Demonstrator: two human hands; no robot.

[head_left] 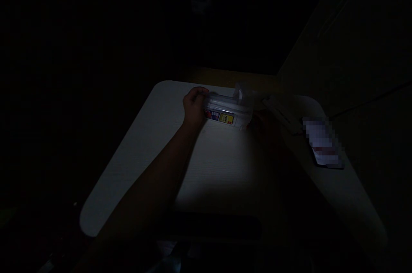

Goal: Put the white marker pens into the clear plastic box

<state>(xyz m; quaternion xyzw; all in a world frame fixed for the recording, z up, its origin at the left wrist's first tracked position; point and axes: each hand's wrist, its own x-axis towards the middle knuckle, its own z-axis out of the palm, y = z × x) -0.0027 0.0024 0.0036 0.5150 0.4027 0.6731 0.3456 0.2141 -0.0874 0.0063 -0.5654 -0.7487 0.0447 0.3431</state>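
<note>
A clear plastic container with a yellow, blue and red label on its near side rests at the far middle of the white table. My left hand is closed around its left end, fingers curled over the top. At the right end a clear flap or lid part stands up. My right hand lies in deep shadow at the container's lower right corner, close against it. Its fingers are too dark to make out, so its grip does not show.
A phone with a lit, blurred screen lies on the table at the right. Between it and my right hand is a flat, pale, long object, hard to make out. A dark slot or bar runs along the near edge. The surroundings are very dark.
</note>
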